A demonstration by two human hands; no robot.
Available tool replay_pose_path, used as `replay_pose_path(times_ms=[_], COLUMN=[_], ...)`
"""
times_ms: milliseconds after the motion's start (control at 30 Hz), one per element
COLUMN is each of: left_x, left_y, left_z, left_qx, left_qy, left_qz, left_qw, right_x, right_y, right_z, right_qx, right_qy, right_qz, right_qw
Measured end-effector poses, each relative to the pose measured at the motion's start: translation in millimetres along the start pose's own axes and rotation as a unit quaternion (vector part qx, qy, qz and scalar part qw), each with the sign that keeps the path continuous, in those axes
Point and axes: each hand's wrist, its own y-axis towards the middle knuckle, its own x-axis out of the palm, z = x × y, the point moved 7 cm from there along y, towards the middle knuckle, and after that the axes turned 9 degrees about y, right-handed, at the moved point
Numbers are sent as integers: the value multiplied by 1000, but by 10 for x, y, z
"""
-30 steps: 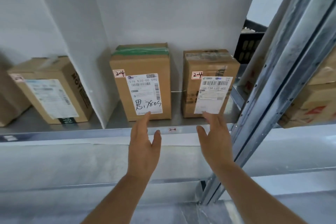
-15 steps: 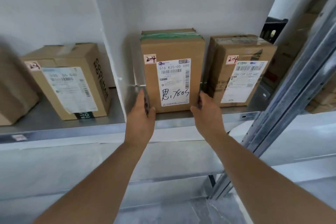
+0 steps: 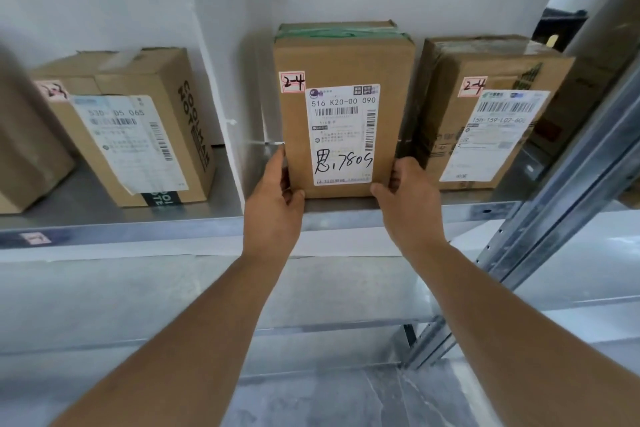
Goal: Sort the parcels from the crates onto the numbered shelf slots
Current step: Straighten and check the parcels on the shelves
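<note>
- My two bare forearms reach up and forward from the bottom of the view toward the grey metal shelf (image 3: 346,218).
- My left hand (image 3: 273,208) grips the lower left edge of the upright brown cardboard parcel with the green tape on top (image 3: 343,59), thumb on its front face, fingers out of sight round the side.
- My right hand (image 3: 408,204) grips the lower right edge the same way; both grips are closed on this parcel.
- The parcel stands on the shelf near the front lip, its red-edged tag (image 3: 292,81) reading 2-4.
- Just beside it on the right stands a second brown box with a white label (image 3: 491,135), also tagged 2-4, so I judge this is the correct slot.
- Left of the white divider panel (image 3: 214,80) sits another brown box lettered in black (image 3: 138,135), in the neighbouring slot.
- I judge this is the placing step: next I square the parcel, then let go.
</note>
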Motion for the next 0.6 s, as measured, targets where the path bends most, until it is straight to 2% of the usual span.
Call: replay_pose_path(times_ms=[233, 433, 533, 600], left_x=[0, 58, -69, -250], left_y=[-28, -61, -286, -478], left_z=[19, 33, 125, 193], left_qx=[-12, -19, -43, -29], left_qy=[10, 15, 101, 147], left_qz=[19, -40, -42, -32], left_qw=[1000, 999, 993, 988], right_x=[-17, -36, -135, -207], right_y=[-16, -51, -253, -459], right_z=[-3, -46, -136, -264], right_qx=[-9, 18, 14, -12], right_qy=[-8, -24, -56, -99], right_qz=[-8, -23, -19, -25], right_qw=[1000, 999, 998, 995])
